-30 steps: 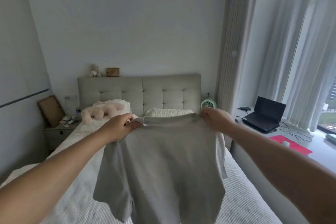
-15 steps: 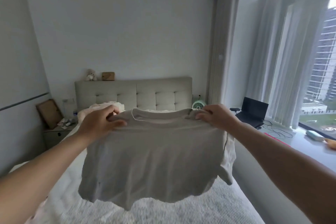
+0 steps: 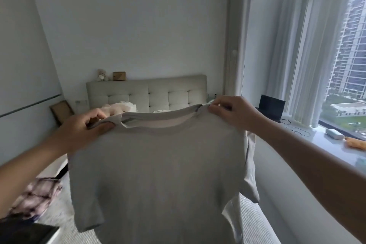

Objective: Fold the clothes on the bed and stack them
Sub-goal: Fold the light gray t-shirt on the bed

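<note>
Grey and soft, the plain short-sleeved cotton T-shirt (image 3: 158, 174) hangs in the air over the bed (image 3: 257, 222), spread between two hands. The left hand (image 3: 87, 125) pinches the shoulder seam on its side with thumb and curled fingers; the right hand (image 3: 227, 113) pinches the other shoulder beside the collar. Compared with half a second ago, the shirt has come up closer to the camera and hangs straighter: the neckline now gapes open and both sleeves droop freely, where a second ago the cloth was bunched and narrower. I judge this to be the shake-out before laying the shirt flat, so folding of this garment has not yet begun.

Counted: one grey shirt in hand; one crumpled pink-and-dark plaid garment (image 3: 37, 196) lying on the bed at lower left, unfolded; one dark item (image 3: 23, 230) at the bottom left corner, too cut off to identify. No finished stack shows. Beyond them: one tufted beige headboard (image 3: 146, 93), one small teddy bear (image 3: 102, 75) and one wooden box (image 3: 119, 76) on its ledge, one black laptop (image 3: 271, 107) on the window sill.
</note>
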